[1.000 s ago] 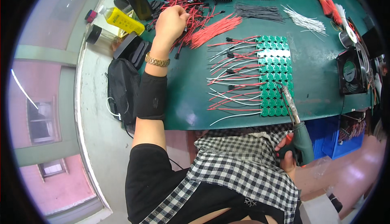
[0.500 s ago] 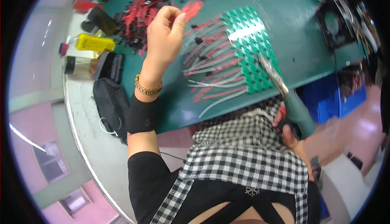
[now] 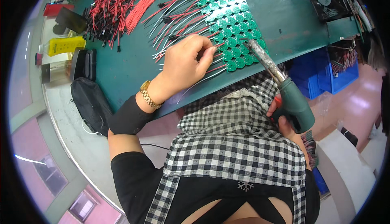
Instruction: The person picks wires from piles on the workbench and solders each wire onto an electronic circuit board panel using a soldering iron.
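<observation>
My left hand [image 3: 185, 63] pinches a thin red wire [image 3: 219, 45] at the left edge of a green panel of round circuit boards [image 3: 233, 19]. The wire's end lies at one of the round boards. My right hand [image 3: 285, 125] is wrapped round the handle of a green soldering gun [image 3: 297, 106], partly hidden behind it. The gun's metal tip points up and left, over the panel, a little to the right of the pinched wire. Along the panel's left side run several red and white wires [image 3: 178, 19], some with black connectors.
Left on the green bench lie a heap of red and black wires with connectors [image 3: 107, 10] and a bundle of red wires [image 3: 147, 5]. A yellow bottle [image 3: 67, 45] and black pouch [image 3: 90, 105] sit leftward. A fan [image 3: 325, 0] stands back right; blue bins [image 3: 341, 77] are below.
My left hand has come down and right from above the wire heap to the panel edge, with a red wire. The soldering gun's tip has shifted slightly up and left in view.
</observation>
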Available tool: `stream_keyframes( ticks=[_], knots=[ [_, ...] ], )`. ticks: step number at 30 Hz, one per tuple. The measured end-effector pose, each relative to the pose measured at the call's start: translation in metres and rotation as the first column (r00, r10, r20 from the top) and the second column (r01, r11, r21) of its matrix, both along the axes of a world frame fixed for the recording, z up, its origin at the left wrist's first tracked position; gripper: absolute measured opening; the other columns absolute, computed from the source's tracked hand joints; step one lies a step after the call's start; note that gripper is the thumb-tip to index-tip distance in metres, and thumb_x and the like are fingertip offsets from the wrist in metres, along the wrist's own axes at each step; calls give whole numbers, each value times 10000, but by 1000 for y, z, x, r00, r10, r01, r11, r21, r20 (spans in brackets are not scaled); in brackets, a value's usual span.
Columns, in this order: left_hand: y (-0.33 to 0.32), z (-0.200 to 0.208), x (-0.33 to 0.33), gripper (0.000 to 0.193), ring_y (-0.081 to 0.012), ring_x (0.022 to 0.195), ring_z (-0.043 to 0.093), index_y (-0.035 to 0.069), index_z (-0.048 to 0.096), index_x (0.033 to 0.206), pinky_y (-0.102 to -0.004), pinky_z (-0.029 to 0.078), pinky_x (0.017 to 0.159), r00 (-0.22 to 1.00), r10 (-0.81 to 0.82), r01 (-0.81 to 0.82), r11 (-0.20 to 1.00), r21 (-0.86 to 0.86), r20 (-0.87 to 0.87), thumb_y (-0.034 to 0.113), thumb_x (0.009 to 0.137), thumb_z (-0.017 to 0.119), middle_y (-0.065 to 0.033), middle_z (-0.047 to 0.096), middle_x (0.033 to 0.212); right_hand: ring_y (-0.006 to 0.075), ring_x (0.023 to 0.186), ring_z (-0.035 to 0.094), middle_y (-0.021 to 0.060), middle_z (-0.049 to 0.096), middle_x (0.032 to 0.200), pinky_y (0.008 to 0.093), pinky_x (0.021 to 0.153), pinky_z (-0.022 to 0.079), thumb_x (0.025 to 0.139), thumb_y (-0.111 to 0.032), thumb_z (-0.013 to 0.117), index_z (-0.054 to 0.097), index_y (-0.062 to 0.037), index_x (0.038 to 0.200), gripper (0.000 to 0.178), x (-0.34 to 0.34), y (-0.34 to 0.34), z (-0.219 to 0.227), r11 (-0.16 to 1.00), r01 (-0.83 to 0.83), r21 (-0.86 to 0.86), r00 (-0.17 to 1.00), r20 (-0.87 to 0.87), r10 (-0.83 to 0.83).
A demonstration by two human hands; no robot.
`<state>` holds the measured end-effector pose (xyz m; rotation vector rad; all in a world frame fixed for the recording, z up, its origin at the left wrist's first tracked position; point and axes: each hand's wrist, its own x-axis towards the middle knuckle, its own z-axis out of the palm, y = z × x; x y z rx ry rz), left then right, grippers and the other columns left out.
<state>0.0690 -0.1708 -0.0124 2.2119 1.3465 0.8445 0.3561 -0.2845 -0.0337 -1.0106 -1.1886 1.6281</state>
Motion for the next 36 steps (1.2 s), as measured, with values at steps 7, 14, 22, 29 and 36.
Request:
stream_keyframes(
  ticks=[7,14,22,29,36],
  knots=[
    [2,-6,-2,91,-123,487,532,36,588,742,-248,433,447,988,94,-75,985,-152,119,63,748,674,-47,583,647,135,708,605,54,618,824,261,658,499,820,-123,596,586,-13,1022,230,-14,9,5,998,-47,35,987,155,41],
    [3,-7,-5,91,-132,493,546,36,585,733,-253,447,455,991,96,-84,988,-127,92,57,735,674,-49,578,635,133,719,616,60,627,835,260,658,502,802,-75,590,585,7,1043,255,-16,8,-7,997,-52,47,989,144,45],
    [4,-11,-9,73,-39,529,507,13,598,772,-184,406,465,997,42,-36,995,-90,59,43,790,662,-12,579,660,126,679,596,43,624,806,259,615,486,817,-131,613,591,-23,1026,236,-15,12,-6,985,-167,31,950,274,152],
    [1,-14,-8,75,-30,539,510,12,597,770,-178,406,467,994,80,-72,991,-116,68,41,793,662,-6,582,664,139,727,558,53,584,832,287,675,463,859,-265,590,548,-31,1104,341,-23,12,-1,997,-81,-3,978,193,80],
    [1,-16,-8,76,-32,544,508,13,592,773,-185,410,470,998,52,-47,993,-108,42,40,795,660,-10,579,675,152,758,536,60,558,853,293,698,447,854,-325,596,465,-8,1213,497,-20,0,-9,999,-25,-22,996,85,26]
  ],
)
